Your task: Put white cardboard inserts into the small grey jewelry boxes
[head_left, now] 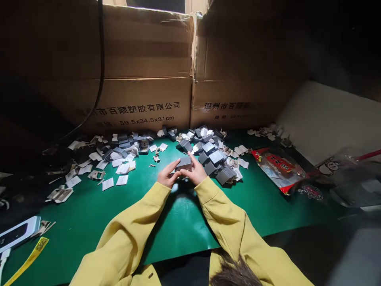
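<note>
A small grey box (183, 163) is held between my two hands above the middle of the green table. My left hand (168, 173) grips its left side, and my right hand (196, 171) grips its right side with the thumb in front. Just right of my right hand lies a pile of similar grey boxes (216, 156), some of them open, mixed with white paper pieces. Left of my left hand, more dark boxes (120, 147) lie among small white cards (122, 180) and scraps.
Tall cardboard cartons (143, 87) stand along the back. A red snack packet (279, 169) and a clear plastic bag (351, 178) lie at right. At left are a phone-like device (20, 234), a yellow strap (28, 260) and a hanging black cable (101, 59).
</note>
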Demonstrator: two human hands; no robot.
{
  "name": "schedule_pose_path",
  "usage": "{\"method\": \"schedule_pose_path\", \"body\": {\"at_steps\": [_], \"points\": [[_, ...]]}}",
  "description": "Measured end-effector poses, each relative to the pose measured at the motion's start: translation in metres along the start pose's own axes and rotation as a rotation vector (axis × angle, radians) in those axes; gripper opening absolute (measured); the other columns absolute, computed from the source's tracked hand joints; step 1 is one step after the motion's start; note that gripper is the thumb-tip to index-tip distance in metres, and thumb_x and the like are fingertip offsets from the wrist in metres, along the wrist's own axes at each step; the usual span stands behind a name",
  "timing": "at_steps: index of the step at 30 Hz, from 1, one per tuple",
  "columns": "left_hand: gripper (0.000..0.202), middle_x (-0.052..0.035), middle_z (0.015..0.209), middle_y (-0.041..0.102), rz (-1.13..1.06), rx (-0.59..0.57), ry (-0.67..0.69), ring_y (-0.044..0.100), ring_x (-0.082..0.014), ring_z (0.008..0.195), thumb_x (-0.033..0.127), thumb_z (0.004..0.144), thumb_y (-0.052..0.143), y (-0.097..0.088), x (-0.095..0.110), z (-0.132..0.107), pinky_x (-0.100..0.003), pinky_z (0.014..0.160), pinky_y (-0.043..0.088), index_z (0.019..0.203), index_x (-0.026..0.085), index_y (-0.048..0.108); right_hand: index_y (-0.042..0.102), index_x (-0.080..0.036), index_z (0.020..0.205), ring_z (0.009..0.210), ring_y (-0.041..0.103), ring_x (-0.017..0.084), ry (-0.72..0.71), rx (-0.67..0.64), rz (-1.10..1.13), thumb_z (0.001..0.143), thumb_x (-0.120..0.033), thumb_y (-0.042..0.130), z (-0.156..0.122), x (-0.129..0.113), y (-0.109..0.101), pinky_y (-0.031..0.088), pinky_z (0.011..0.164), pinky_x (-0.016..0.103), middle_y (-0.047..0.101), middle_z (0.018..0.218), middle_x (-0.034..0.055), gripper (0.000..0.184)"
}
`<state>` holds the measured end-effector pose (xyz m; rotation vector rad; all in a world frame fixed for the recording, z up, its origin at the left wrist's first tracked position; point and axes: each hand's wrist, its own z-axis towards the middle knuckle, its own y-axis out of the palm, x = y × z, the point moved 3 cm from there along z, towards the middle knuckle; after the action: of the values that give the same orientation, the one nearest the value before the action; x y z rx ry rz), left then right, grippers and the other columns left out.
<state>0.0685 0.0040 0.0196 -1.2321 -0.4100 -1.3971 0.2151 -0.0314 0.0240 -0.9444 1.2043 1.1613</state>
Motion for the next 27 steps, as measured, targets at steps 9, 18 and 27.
{"method": "schedule_pose_path", "body": {"at_steps": [9, 18, 27], "points": [[0.042, -0.0155, 0.134, 0.049, 0.107, -0.015, 0.26, 0.048, -0.0255, 0.122, 0.032, 0.091, 0.048, 0.096, 0.079, 0.093, -0.038, 0.106, 0.04, 0.129, 0.016, 0.057, 0.046, -0.012, 0.136, 0.104, 0.061, 0.026, -0.118, 0.318, -0.182, 0.068, -0.036, 0.061, 0.033, -0.046, -0.131, 0.056, 0.083, 0.04, 0.057, 0.128, 0.0154, 0.073], [0.056, -0.0139, 0.156, 0.018, 0.606, -0.266, 0.113, 0.023, -0.0414, 0.138, 0.023, 0.091, 0.044, 0.144, 0.079, 0.122, -0.071, 0.099, 0.027, 0.145, 0.034, 0.031, 0.067, -0.015, 0.106, 0.1, 0.063, 0.029, 0.213, 0.278, -0.926, 0.083, -0.041, 0.046, 0.043, -0.015, -0.175, 0.048, 0.09, 0.045, 0.067, 0.106, 0.017, 0.04], [0.053, -0.016, 0.152, 0.03, 0.639, 0.044, 0.026, 0.019, -0.0337, 0.142, 0.016, 0.081, 0.051, 0.01, -0.011, 0.02, -0.059, 0.112, 0.014, 0.134, 0.017, 0.05, 0.064, -0.014, 0.106, 0.104, 0.059, 0.025, -0.421, 0.64, -0.838, 0.095, -0.036, 0.026, 0.002, -0.048, -0.089, 0.043, 0.096, 0.042, 0.066, 0.106, 0.0149, 0.045]]}}
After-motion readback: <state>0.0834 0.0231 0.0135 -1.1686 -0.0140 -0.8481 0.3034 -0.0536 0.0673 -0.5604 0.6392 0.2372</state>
